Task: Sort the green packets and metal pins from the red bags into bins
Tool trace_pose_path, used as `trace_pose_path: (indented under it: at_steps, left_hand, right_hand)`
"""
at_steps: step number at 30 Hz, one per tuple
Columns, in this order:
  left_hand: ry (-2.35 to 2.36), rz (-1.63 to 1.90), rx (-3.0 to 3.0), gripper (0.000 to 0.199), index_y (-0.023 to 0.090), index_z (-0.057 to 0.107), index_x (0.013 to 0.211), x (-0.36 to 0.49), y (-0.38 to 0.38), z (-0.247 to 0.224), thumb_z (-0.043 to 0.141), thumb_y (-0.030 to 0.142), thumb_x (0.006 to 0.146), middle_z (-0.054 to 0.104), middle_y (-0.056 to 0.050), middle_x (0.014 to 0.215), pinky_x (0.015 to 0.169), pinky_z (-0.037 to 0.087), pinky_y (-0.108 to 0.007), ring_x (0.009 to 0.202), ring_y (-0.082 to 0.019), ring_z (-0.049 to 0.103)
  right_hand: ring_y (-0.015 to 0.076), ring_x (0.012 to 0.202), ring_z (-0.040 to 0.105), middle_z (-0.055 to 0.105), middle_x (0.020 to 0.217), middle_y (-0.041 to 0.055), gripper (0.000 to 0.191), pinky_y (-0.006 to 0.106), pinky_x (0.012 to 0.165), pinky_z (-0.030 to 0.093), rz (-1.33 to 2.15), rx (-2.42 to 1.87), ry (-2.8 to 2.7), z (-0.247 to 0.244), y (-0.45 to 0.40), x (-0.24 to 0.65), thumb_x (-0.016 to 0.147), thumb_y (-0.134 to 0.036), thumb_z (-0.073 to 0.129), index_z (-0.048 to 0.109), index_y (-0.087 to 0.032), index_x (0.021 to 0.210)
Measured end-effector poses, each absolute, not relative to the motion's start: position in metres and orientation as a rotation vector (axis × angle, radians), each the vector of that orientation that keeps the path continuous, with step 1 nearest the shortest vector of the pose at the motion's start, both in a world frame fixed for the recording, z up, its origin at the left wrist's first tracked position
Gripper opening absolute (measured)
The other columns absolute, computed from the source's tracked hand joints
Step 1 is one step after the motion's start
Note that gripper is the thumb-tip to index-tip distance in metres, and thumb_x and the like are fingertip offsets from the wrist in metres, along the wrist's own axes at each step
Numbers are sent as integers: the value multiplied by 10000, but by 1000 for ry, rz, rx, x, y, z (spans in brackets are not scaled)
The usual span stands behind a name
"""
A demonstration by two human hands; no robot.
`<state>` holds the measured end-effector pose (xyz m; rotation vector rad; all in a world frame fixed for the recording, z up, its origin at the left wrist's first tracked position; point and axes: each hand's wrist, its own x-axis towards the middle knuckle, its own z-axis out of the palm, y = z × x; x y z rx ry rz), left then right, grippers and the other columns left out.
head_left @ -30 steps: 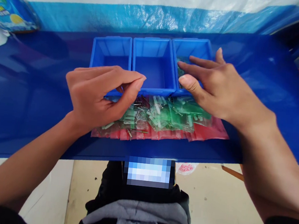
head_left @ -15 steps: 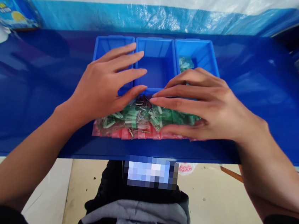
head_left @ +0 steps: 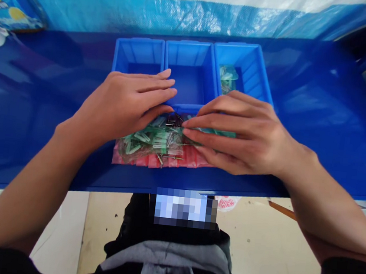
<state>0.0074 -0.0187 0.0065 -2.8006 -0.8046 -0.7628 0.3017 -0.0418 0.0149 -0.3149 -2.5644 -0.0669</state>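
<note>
Head view shows both bare hands over a heap of small clear and green bags (head_left: pixel 166 141) with white plugs and metal pins in them, lying on red plastic (head_left: pixel 143 161) at the near side of a blue table (head_left: pixel 320 138). Three blue bins stand in a row just behind: left bin (head_left: pixel 140 49), middle bin (head_left: pixel 189 54) and right bin (head_left: pixel 264 76), the last with a green packet (head_left: pixel 227 76) inside. The left hand (head_left: pixel 121 102) reaches across the heap's left end, its fingers straight and close together, the thumb tip a little apart below them; no bag shows in its grasp. The right hand (head_left: pixel 244 134) covers the heap's right end, its fingers slightly bent and close together, tips at the bags; whether they pinch one I cannot tell. Since the bags overlap, lifting one could drag a neighbour along or slide the pile askew. Thin film looks slippery, so a light pinch might take two layers or none. Metal pins (head_left: pixel 171 157) lie over the red plastic, and I cannot tell whether a bag encloses them; if loose, a sweeping hand could scatter them. The pile sits close to the table's front edge, so a careless pull toward the body could tip a bag off. Knuckles brushing the bin rims could also nudge the row out of line.
</note>
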Motion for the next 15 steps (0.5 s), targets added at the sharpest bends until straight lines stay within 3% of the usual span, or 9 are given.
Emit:
trace_pose_path:
  at_steps: [6, 8, 11, 15]
  left_hand:
    - [-785, -726, -2750, 285, 257, 679, 1383, 9, -20, 6, 638, 352, 1117, 770, -37, 1403, 1052, 715, -409, 1306, -257, 762]
    - [-790, -734, -2687, 332, 240, 644, 1441, 10, -20, 5, 613, 343, 1127, 760, -54, 1421, 1014, 716, -399, 1270, -252, 781]
    - [-731, -855, -2596, 444, 208, 575, 1542, 15, -20, 4, 623, 281, 1107, 722, -109, 1478, 1021, 703, -386, 1279, -263, 774]
    - [-657, -1095, -2529, 617, 249, 527, 1614, 26, -28, 6, 741, 295, 1036, 667, -109, 1556, 1124, 670, -464, 1373, -325, 720]
  right_hand:
    - [238, 994, 780, 814, 1160, 127, 191, 455, 843, 646, 0, -468, -2381, 20, -40, 305, 1022, -138, 711, 780, -163, 1197]
    - [199, 970, 775, 821, 1107, 83, 211, 410, 859, 641, 45, -626, -2262, 22, -46, 303, 1048, -165, 690, 797, -213, 1224]
    - [180, 867, 755, 801, 910, -3, 184, 358, 824, 639, 254, -881, -1944, 24, -55, 299, 1054, -292, 716, 827, -320, 1198]
    - [254, 733, 718, 799, 881, 35, 267, 416, 695, 637, 476, -1059, -1662, 22, -56, 295, 955, -497, 812, 836, -371, 1189]
